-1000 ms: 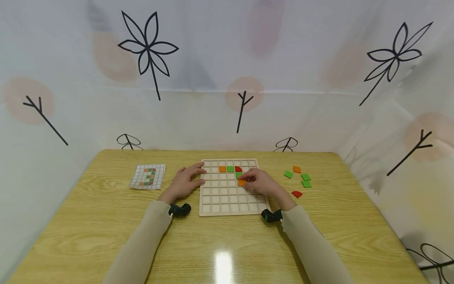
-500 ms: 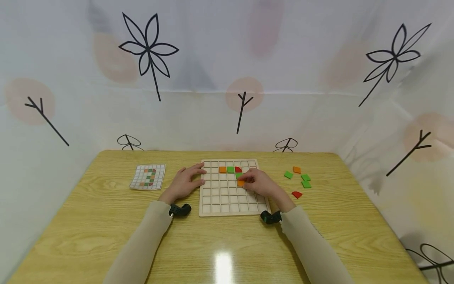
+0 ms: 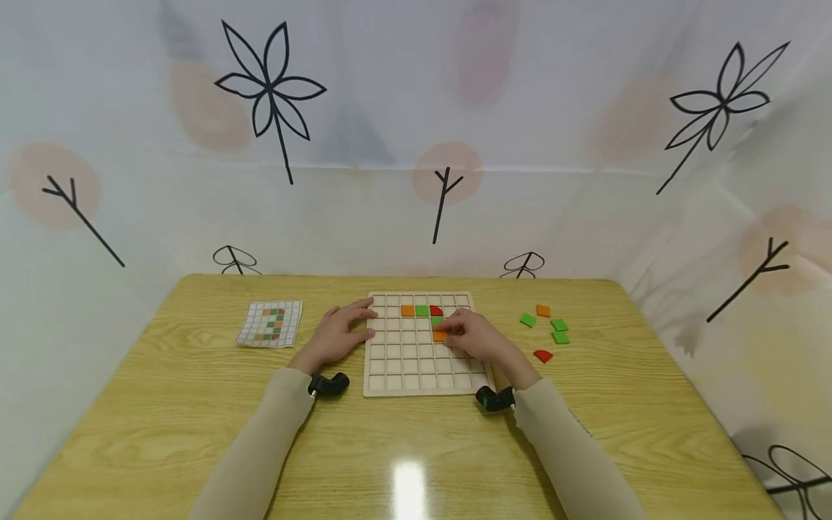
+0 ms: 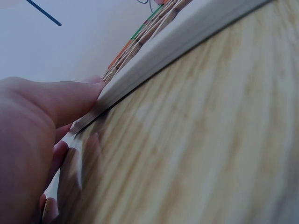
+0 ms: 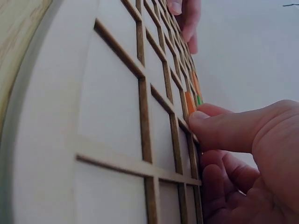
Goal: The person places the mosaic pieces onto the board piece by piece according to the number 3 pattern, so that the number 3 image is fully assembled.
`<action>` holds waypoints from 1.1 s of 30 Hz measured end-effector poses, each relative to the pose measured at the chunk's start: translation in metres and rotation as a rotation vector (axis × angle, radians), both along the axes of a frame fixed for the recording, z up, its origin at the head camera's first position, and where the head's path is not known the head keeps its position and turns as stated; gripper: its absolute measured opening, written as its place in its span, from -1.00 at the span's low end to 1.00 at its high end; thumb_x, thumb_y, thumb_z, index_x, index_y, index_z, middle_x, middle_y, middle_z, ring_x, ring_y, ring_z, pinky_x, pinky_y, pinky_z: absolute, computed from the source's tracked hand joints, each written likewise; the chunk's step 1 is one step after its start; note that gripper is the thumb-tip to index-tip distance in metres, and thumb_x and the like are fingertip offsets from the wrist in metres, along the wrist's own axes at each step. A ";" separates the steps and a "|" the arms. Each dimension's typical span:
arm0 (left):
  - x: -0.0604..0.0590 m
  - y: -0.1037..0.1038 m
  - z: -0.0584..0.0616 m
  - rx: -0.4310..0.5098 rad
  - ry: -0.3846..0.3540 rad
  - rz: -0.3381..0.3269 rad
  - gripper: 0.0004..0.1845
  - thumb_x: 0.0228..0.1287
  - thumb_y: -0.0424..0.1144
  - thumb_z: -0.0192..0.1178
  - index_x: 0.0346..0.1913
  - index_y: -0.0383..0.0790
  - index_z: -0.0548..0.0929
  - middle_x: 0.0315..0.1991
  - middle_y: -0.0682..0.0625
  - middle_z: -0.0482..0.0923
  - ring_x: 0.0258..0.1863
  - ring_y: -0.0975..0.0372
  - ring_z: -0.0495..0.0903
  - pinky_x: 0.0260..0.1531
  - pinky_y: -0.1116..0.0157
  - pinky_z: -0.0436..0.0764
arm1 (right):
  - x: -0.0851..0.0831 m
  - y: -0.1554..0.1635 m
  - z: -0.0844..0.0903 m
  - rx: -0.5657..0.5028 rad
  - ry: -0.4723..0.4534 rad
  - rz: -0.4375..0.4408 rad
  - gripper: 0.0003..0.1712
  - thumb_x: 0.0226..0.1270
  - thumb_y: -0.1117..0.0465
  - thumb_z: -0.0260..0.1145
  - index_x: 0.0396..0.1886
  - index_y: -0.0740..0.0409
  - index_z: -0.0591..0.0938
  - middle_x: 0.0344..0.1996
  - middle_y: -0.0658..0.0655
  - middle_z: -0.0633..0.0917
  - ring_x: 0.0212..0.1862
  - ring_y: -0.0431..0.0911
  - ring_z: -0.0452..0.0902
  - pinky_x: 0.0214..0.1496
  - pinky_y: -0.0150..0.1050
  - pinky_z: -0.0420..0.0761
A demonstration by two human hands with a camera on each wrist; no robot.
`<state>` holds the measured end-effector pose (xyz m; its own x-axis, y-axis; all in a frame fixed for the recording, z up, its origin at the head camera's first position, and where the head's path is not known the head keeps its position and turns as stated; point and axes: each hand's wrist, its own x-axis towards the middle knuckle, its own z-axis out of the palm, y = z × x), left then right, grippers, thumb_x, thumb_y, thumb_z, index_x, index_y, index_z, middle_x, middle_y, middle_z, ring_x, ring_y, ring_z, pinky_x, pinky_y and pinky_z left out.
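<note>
1. Head view: right hand [image 3: 477,338] pinches orange tile [image 3: 440,335] on grid board [image 3: 403,361]; loose tiles [image 3: 544,323] lie on surface [image 3: 195,404].
2. Left wrist view: left hand [image 4: 32,140], fingers straight, presses board edge.
3. Right wrist view: thumb touching tile.

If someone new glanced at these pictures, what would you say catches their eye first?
Most likely the pale wooden grid board at the table's centre, with bright orange, green and red tiles in its upper rows. The right hand presses an orange tile into a cell while the left hand steadies the board's left edge. Loose tiles lie to the right.
</note>
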<state>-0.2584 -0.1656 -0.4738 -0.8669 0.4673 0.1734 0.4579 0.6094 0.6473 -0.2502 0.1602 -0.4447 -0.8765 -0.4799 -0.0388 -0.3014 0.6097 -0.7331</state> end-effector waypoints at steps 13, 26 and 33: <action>-0.001 0.002 0.002 -0.016 -0.004 0.007 -0.59 0.48 -0.10 0.18 0.28 -0.16 0.57 0.52 -0.04 0.19 0.49 0.06 0.17 0.46 -0.13 -0.15 | 0.000 -0.003 0.003 0.008 -0.012 0.001 -0.65 0.38 0.39 0.29 0.10 0.11 0.73 -0.14 0.10 0.51 -0.22 -0.04 0.37 -0.22 -0.19 0.41; 0.001 0.003 0.006 -0.008 0.015 -0.005 -0.60 0.45 -0.15 0.21 0.26 -0.22 0.58 0.50 -0.09 0.22 0.48 0.02 0.19 0.44 -0.18 -0.14 | 0.000 0.000 0.002 0.013 0.015 -0.008 -0.62 0.36 0.37 0.32 0.16 0.17 0.68 -0.19 0.07 0.54 -0.20 -0.06 0.40 -0.19 -0.19 0.46; 0.001 0.001 0.004 -0.011 0.005 -0.004 -0.60 0.46 -0.12 0.20 0.27 -0.19 0.58 0.51 -0.08 0.21 0.48 0.03 0.18 0.45 -0.17 -0.15 | 0.000 0.000 0.002 -0.019 -0.005 0.012 -0.60 0.38 0.40 0.28 0.19 0.24 0.65 -0.18 0.10 0.52 -0.22 -0.06 0.38 -0.22 -0.22 0.44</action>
